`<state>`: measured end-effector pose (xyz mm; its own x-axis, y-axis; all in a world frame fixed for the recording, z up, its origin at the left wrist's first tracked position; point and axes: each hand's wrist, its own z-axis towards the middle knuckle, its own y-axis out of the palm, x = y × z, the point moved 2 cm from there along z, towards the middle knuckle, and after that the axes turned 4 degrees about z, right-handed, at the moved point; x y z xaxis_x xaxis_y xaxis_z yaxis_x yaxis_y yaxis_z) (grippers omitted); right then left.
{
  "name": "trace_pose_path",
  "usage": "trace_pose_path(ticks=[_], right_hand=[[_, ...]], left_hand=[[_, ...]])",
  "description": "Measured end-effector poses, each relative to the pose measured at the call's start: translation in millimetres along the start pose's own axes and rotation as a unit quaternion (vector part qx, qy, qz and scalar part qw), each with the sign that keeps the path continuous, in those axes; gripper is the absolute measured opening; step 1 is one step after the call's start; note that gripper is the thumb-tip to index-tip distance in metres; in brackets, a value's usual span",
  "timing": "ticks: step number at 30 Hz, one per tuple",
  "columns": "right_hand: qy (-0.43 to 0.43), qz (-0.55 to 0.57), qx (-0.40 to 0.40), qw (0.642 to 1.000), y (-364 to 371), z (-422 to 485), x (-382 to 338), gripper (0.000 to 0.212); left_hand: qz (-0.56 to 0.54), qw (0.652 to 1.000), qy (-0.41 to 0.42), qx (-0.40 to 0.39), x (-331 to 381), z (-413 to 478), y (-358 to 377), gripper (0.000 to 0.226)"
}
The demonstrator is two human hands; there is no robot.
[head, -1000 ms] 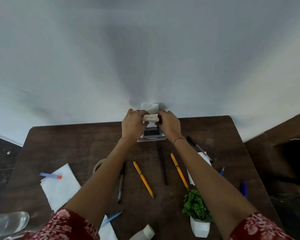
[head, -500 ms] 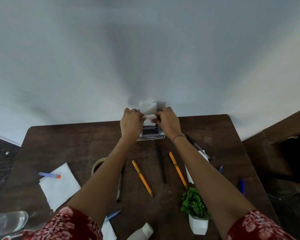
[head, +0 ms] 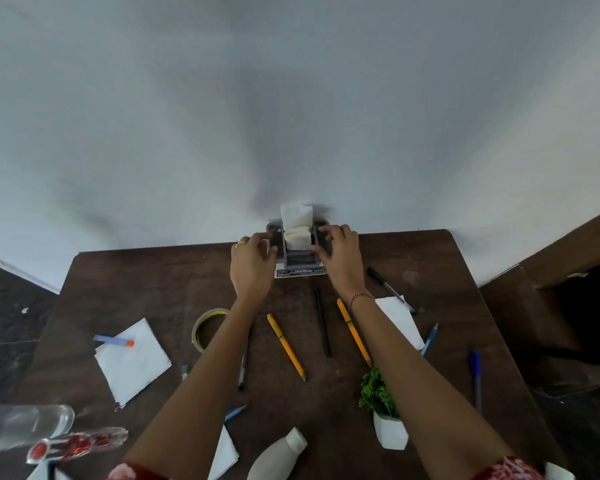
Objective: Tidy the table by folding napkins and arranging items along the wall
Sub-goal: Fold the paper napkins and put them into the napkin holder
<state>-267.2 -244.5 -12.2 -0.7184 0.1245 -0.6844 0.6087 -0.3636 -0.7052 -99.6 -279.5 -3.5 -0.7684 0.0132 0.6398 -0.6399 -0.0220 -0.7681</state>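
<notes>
Wall (head: 291, 98): plain, pale, fills the upper frame. Counter (head: 146, 292): dark wood, far edge against the wall. Both forearms reach to that far edge. Left hand (head: 252, 268) and right hand (head: 340, 261) flank the grey holder (head: 299, 262), which stands at the wall, mid-edge. Grip, both hands: slack, fingers loosely curved, grasping nothing. The right fingertips lie at the holder's right rim and the left fingertips just beside its left side; contact on the left cannot be resolved. Folded napkins (head: 296, 221) stand upright in the holder's central slot, a taller one behind and a shorter one in front, apart from both hands. Judgement: the step in hand is seating a folded napkin in the holder, and it looks complete. Not yet tidied: a flat napkin (head: 132, 367) front left with a small blue-and-orange marker (head: 113, 340) lying on it; a second napkin (head: 399, 320) partly under the right forearm; a third napkin (head: 226, 455) at the near edge. Also loose, well away from the wall: white bottle (head: 278, 455), potted plant (head: 381, 410), tape roll (head: 205, 327), two yellow pens (head: 286, 348), black pen (head: 322, 323), blue pen (head: 476, 379). Next move, as I judge it: bring the hands back to an unfolded napkin. The left one needs the marker lifted off first, then a two-handed, edge-to-edge fold.
</notes>
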Motion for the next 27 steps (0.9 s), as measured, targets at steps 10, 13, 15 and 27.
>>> trace_pose_path(ticks=[10, 13, 15, 27], right_hand=[[-0.012, 0.064, 0.038, 0.997, -4.6, -75.5, -38.8, 0.022], [-0.038, 0.098, 0.029, 0.994, 2.6, -98.8, -58.4, 0.016], [-0.057, 0.111, 0.007, 0.992, 12.0, -112.2, -73.6, 0.015], [-0.043, 0.153, -0.194, 0.968, 97.0, -158.6, -148.1, 0.022]], left_hand=[[-0.043, 0.998, -0.003, 0.046, -8.9, -69.6, -25.0, 0.024], [-0.051, 0.996, -0.019, 0.065, -22.6, -88.3, -38.7, 0.024], [-0.055, 0.995, -0.042, 0.078, -37.9, -97.4, -48.1, 0.024], [-0.121, 0.946, -0.277, 0.117, -130.1, -128.8, -105.0, 0.036]])
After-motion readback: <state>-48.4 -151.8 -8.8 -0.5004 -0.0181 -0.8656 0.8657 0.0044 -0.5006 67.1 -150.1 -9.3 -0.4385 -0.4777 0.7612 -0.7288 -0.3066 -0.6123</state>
